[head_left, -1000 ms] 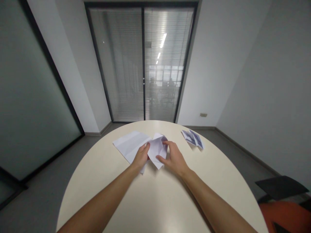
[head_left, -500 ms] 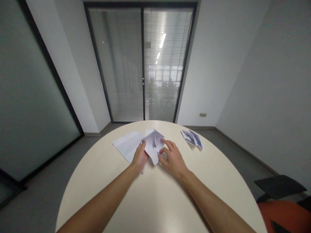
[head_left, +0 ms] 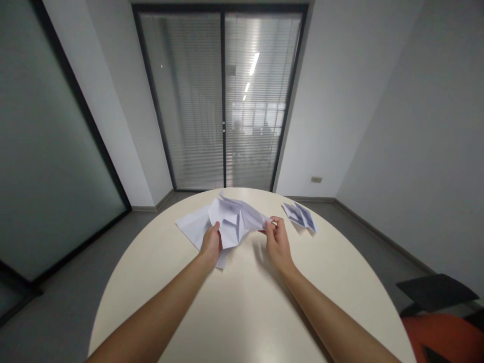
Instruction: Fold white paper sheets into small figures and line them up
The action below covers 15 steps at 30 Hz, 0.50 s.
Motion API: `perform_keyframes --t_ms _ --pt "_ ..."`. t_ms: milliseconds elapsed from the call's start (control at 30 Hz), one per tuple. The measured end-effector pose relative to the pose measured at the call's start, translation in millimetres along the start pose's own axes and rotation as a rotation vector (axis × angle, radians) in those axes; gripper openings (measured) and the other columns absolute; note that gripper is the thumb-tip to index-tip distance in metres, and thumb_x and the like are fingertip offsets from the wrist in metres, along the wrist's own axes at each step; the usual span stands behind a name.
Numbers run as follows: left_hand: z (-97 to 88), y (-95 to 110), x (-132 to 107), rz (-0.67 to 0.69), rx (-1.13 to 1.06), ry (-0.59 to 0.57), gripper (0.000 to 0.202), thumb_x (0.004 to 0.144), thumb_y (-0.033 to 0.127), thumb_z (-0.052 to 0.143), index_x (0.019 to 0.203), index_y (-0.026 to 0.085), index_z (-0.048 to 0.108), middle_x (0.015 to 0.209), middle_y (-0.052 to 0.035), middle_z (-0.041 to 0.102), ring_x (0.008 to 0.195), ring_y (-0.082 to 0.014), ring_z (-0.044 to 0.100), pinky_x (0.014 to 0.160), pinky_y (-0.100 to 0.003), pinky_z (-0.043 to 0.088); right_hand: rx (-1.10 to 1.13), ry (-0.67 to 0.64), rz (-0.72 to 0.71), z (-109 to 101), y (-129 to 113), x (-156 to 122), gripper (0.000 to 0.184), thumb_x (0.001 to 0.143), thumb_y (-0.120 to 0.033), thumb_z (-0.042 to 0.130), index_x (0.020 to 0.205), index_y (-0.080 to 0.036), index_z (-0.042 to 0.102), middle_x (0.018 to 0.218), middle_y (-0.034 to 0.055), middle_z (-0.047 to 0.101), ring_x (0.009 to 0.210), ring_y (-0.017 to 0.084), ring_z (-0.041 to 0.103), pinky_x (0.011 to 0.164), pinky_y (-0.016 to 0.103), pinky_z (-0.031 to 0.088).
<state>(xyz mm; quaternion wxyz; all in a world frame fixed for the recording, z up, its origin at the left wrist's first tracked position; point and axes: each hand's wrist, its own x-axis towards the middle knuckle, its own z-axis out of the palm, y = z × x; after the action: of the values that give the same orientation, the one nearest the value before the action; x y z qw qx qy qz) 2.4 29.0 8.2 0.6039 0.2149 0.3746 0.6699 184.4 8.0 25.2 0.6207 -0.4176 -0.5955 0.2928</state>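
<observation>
Both hands hold a creased, partly unfolded sheet of white paper (head_left: 231, 227) just above the table. My left hand (head_left: 212, 243) grips its left lower side, thumb on top and the other fingers hidden underneath. At the right corner, my right hand (head_left: 278, 242) pinches the paper between thumb and fingers. Creases and raised folds run through the middle of the sheet. Behind and left of it, another white sheet (head_left: 191, 225) lies flat on the table, partly covered by the held one.
A folded paper piece (head_left: 300, 217) rests near the far right of the round cream table (head_left: 234, 312). An orange chair with a black armrest (head_left: 438, 291) stands at the lower right. Beyond the table are glass doors with blinds (head_left: 181, 111).
The held paper has been spread wider, from a compact folded form to a broad creased sheet. My right hand has moved right with its corner, and my left hand slightly left.
</observation>
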Motion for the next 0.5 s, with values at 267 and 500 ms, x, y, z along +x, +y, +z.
perform_keyframes --t_ms 267,500 --pt "7.1 8.2 -6.7 -0.103 -0.128 -0.027 0.023 0.092 0.024 0.054 0.108 0.012 0.065 0.105 -0.0146 0.074 0.096 -0.0271 0.072 0.086 -0.04 0.059 0.46 0.185 0.234 -4.7 14.9 16.3 0.044 0.077 -0.058 0.071 0.097 -0.028 0.046 0.091 -0.0045 0.067 0.079 0.015 0.07 0.081 0.035 0.061" --pt "9.3 7.2 -10.1 -0.049 -0.149 -0.068 0.029 0.091 0.029 0.059 0.116 0.015 0.063 0.116 -0.0124 0.072 0.102 -0.0259 0.071 0.09 -0.038 0.057 0.637 0.196 0.318 -4.0 14.7 21.0 0.037 0.076 -0.048 0.075 0.092 -0.026 0.05 0.096 -0.0033 0.071 0.077 0.012 0.07 0.077 0.03 0.063"
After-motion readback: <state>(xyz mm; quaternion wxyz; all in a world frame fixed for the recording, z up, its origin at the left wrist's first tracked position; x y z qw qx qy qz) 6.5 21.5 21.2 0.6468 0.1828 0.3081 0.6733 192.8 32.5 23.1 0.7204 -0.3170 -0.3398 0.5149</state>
